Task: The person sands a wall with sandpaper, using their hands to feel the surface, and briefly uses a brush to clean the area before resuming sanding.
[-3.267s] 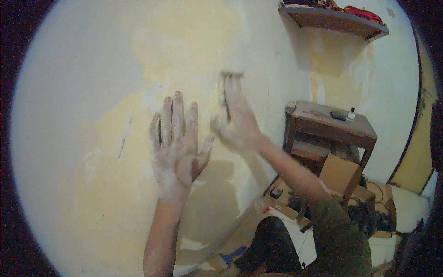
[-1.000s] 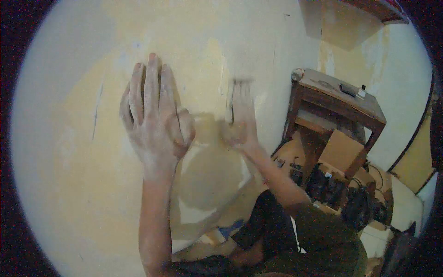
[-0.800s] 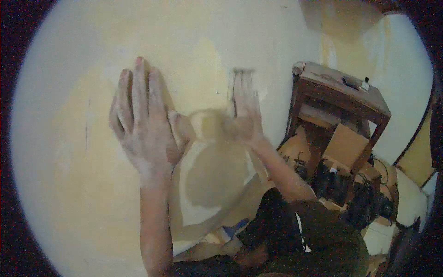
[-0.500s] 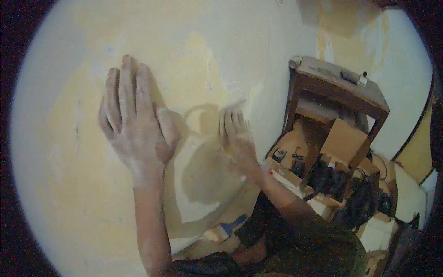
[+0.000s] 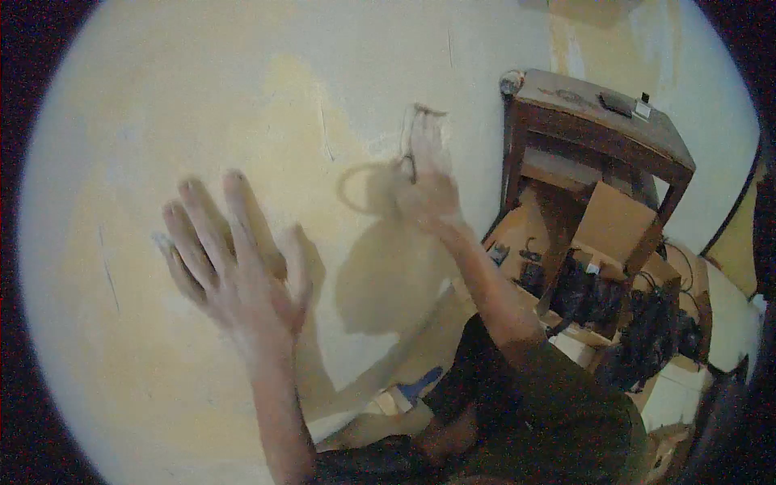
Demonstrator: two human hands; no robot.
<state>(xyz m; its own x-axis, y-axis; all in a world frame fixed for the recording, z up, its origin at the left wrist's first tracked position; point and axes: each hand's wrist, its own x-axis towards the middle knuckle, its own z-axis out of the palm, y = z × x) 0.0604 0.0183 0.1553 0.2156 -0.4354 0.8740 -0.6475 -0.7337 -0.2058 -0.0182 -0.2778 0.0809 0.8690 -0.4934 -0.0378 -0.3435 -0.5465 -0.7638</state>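
Note:
My left hand [image 5: 246,275] lies against the patchy cream and white wall [image 5: 162,388], fingers spread and holding nothing. Higher up and to the right, my right hand [image 5: 432,182] is pressed to the same wall, its fingers stretched flat and slightly blurred. A thin sheet [image 5: 430,110], perhaps sandpaper, shows a dark edge past those fingertips and along their left side; most of it is covered by the hand. Low in view, by my legs, is a flat paintbrush [image 5: 412,390] with a blue handle and pale bristles.
A dark wooden table [image 5: 602,129] stands at right, with small objects on top. Below and beside it are an open cardboard box [image 5: 610,226], dark bundles [image 5: 586,291] and cables. Shadows of my head and arms fall on the wall.
My right hand has slid up the wall with the sheet under it. My left hand has moved down, its fingers spread wider. The camera view has shifted slightly.

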